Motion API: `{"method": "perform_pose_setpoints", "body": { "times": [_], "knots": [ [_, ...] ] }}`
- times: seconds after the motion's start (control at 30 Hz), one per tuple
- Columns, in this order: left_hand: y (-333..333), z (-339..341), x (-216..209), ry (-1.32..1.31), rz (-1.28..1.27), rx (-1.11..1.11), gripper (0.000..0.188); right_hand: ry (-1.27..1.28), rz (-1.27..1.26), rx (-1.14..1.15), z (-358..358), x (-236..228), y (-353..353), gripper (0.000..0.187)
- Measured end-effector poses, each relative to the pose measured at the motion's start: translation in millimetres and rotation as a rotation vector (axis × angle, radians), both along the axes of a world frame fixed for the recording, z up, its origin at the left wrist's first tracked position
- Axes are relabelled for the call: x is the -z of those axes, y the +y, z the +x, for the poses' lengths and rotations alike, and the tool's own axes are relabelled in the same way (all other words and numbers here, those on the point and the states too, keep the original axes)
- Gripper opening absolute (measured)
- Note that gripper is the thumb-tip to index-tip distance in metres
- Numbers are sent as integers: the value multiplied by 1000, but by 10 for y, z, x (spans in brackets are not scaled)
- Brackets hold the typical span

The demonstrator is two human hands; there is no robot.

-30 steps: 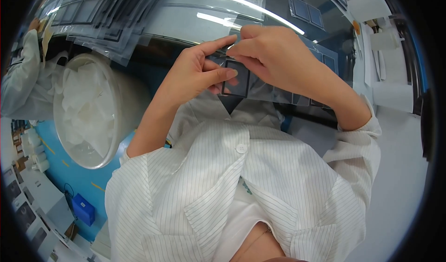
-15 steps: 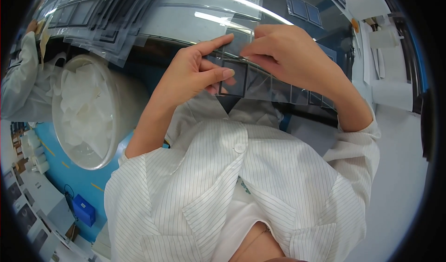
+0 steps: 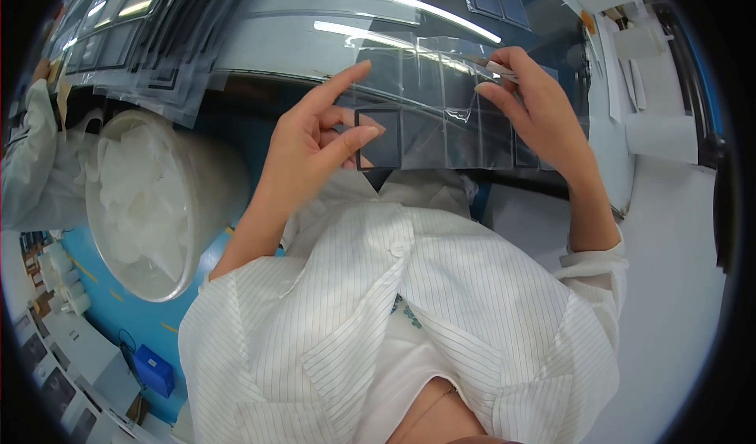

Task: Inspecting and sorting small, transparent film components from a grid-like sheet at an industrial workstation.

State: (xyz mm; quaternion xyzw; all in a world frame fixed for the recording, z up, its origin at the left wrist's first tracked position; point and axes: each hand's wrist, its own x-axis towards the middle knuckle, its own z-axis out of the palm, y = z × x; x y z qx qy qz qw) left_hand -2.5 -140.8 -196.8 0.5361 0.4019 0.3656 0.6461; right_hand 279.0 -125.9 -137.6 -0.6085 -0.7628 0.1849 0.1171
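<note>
A clear plastic pocket sheet (image 3: 425,90), divided into a grid, hangs over the table's near edge. In its lower left part sits a dark square panel with a black frame (image 3: 379,138). My left hand (image 3: 319,133) pinches the sheet's left side at that panel, thumb in front and fingers behind, with the forefinger stretched out. Above the sheet's right part, my right hand (image 3: 535,101) is closed on a slim white tool (image 3: 499,69) with a thin tip; its exact kind is unclear. Another black-framed panel (image 3: 524,153) shows at the sheet's lower right.
Filled pocket sheets (image 3: 150,42) are stacked at the far left of the glossy table (image 3: 276,35). A two-panel sheet (image 3: 496,3) lies at the far right. Left of me stands a white bin (image 3: 185,247) of crumpled film, beside another person's sleeve (image 3: 35,160). Papers lie under the tabletop's shine.
My right hand has moved right, away from my left hand, and the slim white tool now shows in it. More of the sheet is visible. The left hand has shifted slightly left with the framed panel.
</note>
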Motion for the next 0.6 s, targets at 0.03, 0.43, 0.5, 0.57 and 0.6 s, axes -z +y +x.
{"method": "perform_pose_setpoints", "body": {
  "times": [0.03, 0.43, 0.5, 0.57, 0.6],
  "knots": [
    [-36, 20, -7, -6, 17, -35, 63, -1, -1, 13, 29, 89, -18, 30],
    [-44, 299, -61, -30, -32, 256, 55, 1, 251, -126, 206, 301, 105, 38],
    [1, 291, -111, -1, -26, 277, 57, 195, 109, 1, 228, 273, 71, 38],
    [70, 244, -159, 28, -21, 297, 59, 190, 252, 3, 331, 327, 27, 41],
    [119, 202, -173, 40, -25, 313, 59, 180, 392, -7, 360, 343, 6, 44]
  ]
}}
